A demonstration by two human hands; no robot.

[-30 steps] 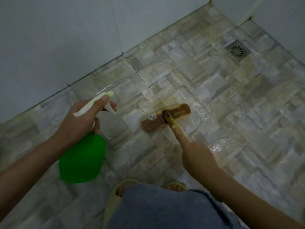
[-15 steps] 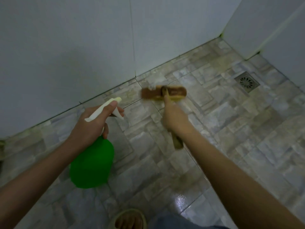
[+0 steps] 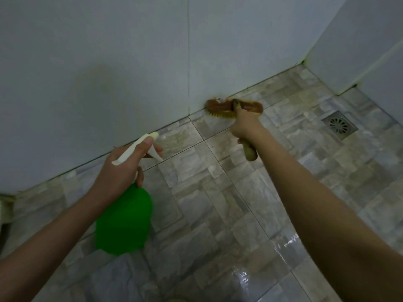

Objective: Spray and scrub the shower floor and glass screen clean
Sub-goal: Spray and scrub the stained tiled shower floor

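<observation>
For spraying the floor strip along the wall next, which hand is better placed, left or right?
Left. The left hand holds the green spray bottle, its nozzle pointing toward the floor beside the wall. The right hand is busy: it grips the scrubbing brush at the wall base.

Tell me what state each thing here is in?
Left hand: grips the bottle.
Bottle: held in the air, nozzle toward the wall.
Right hand: grips the brush handle.
Brush: head on the floor at the wall's foot.
Floor: wet, glossy in the foreground.
Drain: grate in place.
</observation>
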